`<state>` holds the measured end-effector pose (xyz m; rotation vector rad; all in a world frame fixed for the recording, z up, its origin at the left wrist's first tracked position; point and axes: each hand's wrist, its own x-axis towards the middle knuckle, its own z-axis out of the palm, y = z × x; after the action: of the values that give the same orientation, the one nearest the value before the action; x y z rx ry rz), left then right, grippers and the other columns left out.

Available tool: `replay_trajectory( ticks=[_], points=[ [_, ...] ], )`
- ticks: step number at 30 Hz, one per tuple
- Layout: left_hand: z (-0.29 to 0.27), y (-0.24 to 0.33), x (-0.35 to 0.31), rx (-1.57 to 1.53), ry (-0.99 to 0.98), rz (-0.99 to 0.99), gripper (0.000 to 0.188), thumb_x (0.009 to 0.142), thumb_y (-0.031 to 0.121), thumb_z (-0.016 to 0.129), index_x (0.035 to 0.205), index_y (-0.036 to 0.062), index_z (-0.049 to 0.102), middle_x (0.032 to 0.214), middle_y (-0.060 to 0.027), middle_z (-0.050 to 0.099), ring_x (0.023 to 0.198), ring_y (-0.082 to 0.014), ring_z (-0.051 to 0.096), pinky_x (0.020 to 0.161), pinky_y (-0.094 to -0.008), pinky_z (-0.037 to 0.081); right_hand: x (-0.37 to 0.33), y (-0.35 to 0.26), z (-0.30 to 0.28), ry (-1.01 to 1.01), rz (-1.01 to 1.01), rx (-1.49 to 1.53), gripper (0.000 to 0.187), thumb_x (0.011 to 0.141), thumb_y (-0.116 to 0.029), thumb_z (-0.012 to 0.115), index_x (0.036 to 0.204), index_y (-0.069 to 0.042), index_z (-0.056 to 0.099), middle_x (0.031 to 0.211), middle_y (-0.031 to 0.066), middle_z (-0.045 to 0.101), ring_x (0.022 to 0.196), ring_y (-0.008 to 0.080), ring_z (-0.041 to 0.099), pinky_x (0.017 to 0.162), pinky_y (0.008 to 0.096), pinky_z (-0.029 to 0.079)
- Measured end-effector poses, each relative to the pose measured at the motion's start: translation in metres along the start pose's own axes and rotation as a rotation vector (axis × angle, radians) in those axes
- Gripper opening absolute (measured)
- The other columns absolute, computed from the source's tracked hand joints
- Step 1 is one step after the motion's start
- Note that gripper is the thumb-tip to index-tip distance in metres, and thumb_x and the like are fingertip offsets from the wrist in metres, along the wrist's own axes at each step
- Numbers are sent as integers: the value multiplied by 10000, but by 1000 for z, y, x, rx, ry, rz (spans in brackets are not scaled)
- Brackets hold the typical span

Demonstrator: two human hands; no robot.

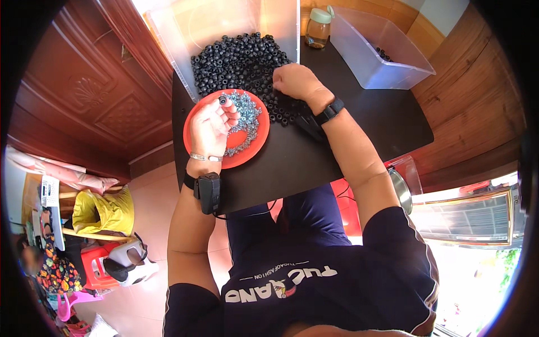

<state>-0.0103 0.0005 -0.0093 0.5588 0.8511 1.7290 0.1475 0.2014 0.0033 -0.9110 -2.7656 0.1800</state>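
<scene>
My left hand (209, 128) is over an orange-red plate (191, 140), palm turned up and fingers curled. At its fingertips it grips a small black round piece with a hole (223, 100). Small silver metal parts (250, 121), like screws, lie on the plate beneath that hand. My right hand (298, 82) is at the right side of a heap of black round pieces (230, 64), its fingers closed and pointing left. Whatever those fingers hold, if anything, is hidden. The heap spills from a clear plastic bin (182, 76) onto the dark table.
On the dark table (370, 118), a second translucent bin (387, 76) at the far right has a few black pieces inside. Between the bins stands a jar with a pale green lid (318, 31). A wooden panel (471, 106) borders the right side. Below left is a yellow bag (106, 212).
</scene>
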Motion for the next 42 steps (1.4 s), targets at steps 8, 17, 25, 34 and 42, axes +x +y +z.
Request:
replay_trajectory(
  ticks=[8,17,25,34,42],
  points=[
    [1,-4,-3,3,20,-12,194,884,241,530,903,57,588,841,-61,618,762,-183,604,713,-302,471,-5,-23,-23,-251,-103,1383,181,932,-174,567,1028,-33,628,888,29,673,749,70,598,644,194,466],
    [7,-7,-5,25,-65,-9,226,918,224,482,987,29,573,889,-61,598,823,-198,583,764,-337,468,-18,-55,-19,-314,-199,1510,213,920,-197,583,1050,-40,645,944,10,665,835,75,588,716,222,473],
    [16,-5,-7,16,-106,13,205,916,218,474,945,46,582,840,-64,614,761,-181,592,703,-297,457,-22,-64,-20,-290,-221,1487,207,917,-205,591,1037,-54,666,959,4,656,868,91,572,793,249,447],
    [18,-5,-10,15,-112,54,232,928,228,459,937,34,585,850,-67,616,760,-180,595,704,-292,461,-24,-68,-21,-294,-258,1468,202,916,-187,593,1037,-43,665,957,6,647,889,96,559,830,257,443],
    [12,-6,-6,44,-138,16,229,933,234,460,948,39,577,851,-62,608,759,-181,595,707,-291,463,-23,-69,-19,-280,-330,1438,184,928,-139,569,1052,-38,659,1006,24,636,973,126,569,898,271,435]
  ],
)
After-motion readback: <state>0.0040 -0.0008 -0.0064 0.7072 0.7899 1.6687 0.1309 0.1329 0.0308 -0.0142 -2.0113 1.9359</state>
